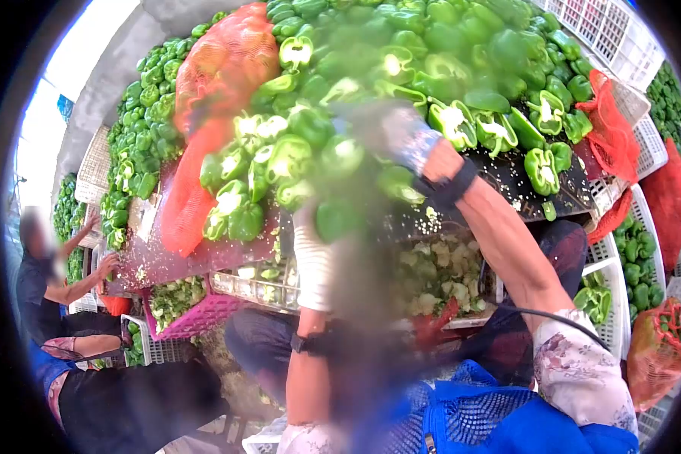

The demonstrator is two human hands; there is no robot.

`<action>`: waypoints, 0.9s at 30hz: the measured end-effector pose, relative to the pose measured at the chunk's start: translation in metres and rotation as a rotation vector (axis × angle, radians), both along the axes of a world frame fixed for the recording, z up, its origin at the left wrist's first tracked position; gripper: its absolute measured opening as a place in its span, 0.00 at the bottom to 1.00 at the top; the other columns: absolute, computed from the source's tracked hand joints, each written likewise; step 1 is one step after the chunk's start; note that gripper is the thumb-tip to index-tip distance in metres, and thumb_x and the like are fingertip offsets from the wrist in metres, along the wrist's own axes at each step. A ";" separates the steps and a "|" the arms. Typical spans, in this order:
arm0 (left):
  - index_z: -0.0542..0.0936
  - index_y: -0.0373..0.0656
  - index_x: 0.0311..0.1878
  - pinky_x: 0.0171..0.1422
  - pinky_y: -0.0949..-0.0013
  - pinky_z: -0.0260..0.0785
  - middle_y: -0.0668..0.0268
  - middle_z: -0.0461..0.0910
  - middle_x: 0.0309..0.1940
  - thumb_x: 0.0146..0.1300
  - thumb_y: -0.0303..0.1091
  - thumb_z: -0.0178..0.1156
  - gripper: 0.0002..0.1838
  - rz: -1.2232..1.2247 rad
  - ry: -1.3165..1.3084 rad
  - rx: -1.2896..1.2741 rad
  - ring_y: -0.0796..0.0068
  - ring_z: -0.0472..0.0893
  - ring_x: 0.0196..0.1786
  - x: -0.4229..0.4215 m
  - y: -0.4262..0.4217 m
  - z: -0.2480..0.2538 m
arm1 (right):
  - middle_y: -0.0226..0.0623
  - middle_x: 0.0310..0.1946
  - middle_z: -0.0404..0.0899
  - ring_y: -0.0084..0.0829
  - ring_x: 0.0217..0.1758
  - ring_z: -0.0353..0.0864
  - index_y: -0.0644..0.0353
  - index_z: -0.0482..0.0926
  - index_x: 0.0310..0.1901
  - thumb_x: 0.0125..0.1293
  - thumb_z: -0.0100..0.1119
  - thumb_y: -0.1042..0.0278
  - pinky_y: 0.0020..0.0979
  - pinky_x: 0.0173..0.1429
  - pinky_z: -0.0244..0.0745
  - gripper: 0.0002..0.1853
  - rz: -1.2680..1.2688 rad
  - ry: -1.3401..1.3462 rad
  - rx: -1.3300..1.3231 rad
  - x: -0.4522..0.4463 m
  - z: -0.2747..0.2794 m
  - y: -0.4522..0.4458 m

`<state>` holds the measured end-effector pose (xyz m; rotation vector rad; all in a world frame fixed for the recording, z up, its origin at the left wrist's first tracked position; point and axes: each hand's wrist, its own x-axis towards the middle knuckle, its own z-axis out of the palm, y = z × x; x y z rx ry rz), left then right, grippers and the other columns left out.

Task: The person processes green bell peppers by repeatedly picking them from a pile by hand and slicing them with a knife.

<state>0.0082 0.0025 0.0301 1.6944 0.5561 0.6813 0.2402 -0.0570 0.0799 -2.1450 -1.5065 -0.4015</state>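
My left hand (311,261), in a whitish glove, is at the near edge of the pile. A green bell pepper (336,219) sits against its fingers and appears held, though a blurry smear hides part of the grip. Farther up, my right hand (401,135) reaches among the peppers in a grey-blue patterned glove. Its fingers are smeared, so I cannot see what they hold. Halved peppers (288,157) with pale cores lie left of my hands, and more cut peppers (452,125) lie to the right. Whole peppers (461,34) are heaped behind.
A red mesh sack (227,57) leans on the pile at left. Below the tabletop (507,181) lie pale pepper scraps (439,276). A pink crate (197,314) stands lower left, white crates (620,303) at right. Another person (49,265) works at the far left.
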 end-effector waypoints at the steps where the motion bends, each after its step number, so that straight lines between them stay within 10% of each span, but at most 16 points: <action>1: 0.70 0.44 0.66 0.62 0.64 0.74 0.62 0.74 0.56 0.48 0.29 0.74 0.40 0.000 -0.004 0.012 0.64 0.76 0.56 0.001 -0.005 0.004 | 0.41 0.44 0.86 0.36 0.44 0.87 0.54 0.77 0.63 0.70 0.53 0.67 0.38 0.48 0.83 0.20 -0.001 0.004 0.123 -0.006 -0.001 -0.018; 4: 0.71 0.41 0.65 0.62 0.64 0.73 0.60 0.74 0.56 0.52 0.32 0.73 0.36 0.074 -0.003 -0.001 0.64 0.76 0.56 0.010 -0.024 0.017 | 0.45 0.40 0.86 0.31 0.33 0.83 0.52 0.76 0.64 0.66 0.60 0.65 0.32 0.39 0.80 0.24 -0.035 0.234 0.482 -0.039 0.003 -0.082; 10: 0.79 0.38 0.56 0.54 0.66 0.71 0.48 0.83 0.42 0.76 0.42 0.51 0.18 0.160 0.200 0.503 0.64 0.80 0.44 0.031 -0.023 -0.009 | 0.34 0.28 0.76 0.22 0.29 0.72 0.48 0.73 0.69 0.64 0.63 0.71 0.28 0.38 0.74 0.30 -0.134 0.460 0.320 -0.123 0.008 -0.176; 15: 0.77 0.43 0.59 0.55 0.65 0.72 0.54 0.82 0.44 0.76 0.38 0.52 0.15 0.187 0.056 0.100 0.68 0.77 0.45 0.023 -0.045 -0.015 | 0.39 0.33 0.81 0.25 0.32 0.78 0.48 0.74 0.68 0.63 0.64 0.73 0.30 0.42 0.77 0.30 -0.051 0.303 0.296 -0.147 -0.007 -0.196; 24: 0.79 0.38 0.57 0.57 0.68 0.70 0.58 0.83 0.45 0.75 0.42 0.55 0.18 0.242 0.042 0.172 0.71 0.77 0.46 0.015 -0.047 -0.019 | 0.43 0.39 0.84 0.33 0.36 0.83 0.56 0.77 0.64 0.62 0.66 0.73 0.31 0.44 0.78 0.26 -0.102 0.400 0.384 -0.175 0.032 -0.189; 27: 0.75 0.38 0.62 0.59 0.61 0.71 0.45 0.79 0.53 0.71 0.41 0.58 0.22 0.206 0.094 0.340 0.57 0.80 0.55 0.018 -0.029 -0.041 | 0.42 0.40 0.84 0.32 0.36 0.82 0.56 0.79 0.62 0.62 0.66 0.74 0.30 0.44 0.78 0.25 -0.129 0.433 0.239 -0.177 0.015 -0.188</action>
